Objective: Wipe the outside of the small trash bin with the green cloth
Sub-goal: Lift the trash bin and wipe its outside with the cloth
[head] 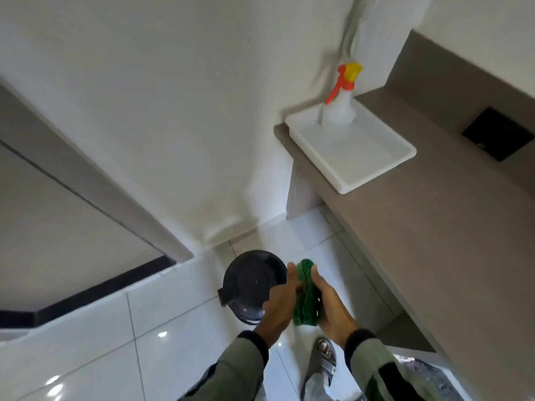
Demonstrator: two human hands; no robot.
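The small trash bin [251, 282] is dark, round and lidded, standing on the white tiled floor near the wall corner, seen from above. A bunched green cloth [305, 293] is held between both hands, just right of the bin and above the floor. My left hand [282, 299] presses on the cloth's left side and covers part of the bin's right rim. My right hand [331, 306] grips the cloth from the right. Neither hand nor cloth clearly touches the bin.
A grey countertop [434, 227] runs along the right, carrying a white tray [376, 157] with a spray bottle [340, 108] that has an orange-yellow trigger. A dark panel [496, 134] sits in the counter. A white wall lies ahead; my sandalled foot [325, 360] is on the floor.
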